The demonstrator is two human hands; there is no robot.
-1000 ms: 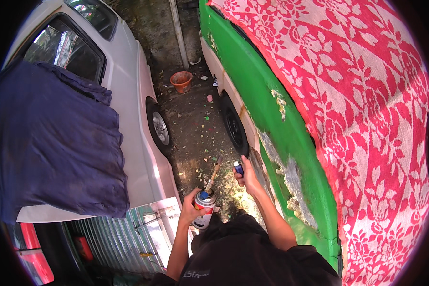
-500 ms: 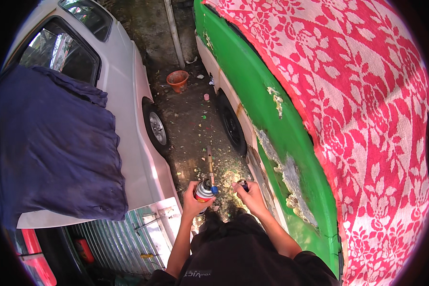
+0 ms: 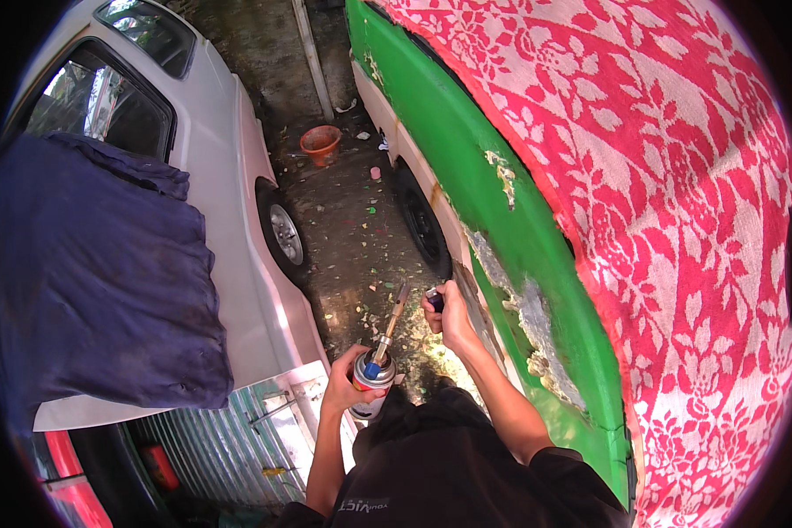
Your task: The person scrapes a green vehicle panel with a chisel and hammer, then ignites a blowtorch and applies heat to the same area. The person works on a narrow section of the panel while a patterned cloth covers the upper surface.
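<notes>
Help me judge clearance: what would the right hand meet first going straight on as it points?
Perhaps the orange pot, well ahead; the nearer way looks free, between burner tube and tyre. Depth is unclear, so the right hand might pass above the pot.

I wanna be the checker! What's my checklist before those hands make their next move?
1. Left hand gripping the canister: ok, fingers wrap around it.
2. Right hand holding the small lighter: ok.
3. Metal nozzle aimed away from the person's body: ok, it slants forward.
4. Nozzle apart from the red-and-white cloth: ok, the cloth lies off to the right.
5. Flame at the nozzle tip: cannot tell; none shows, but a faint one might be missed.
6. Ground free of loose bits: not ok, pale and green bits are scattered there.
</notes>
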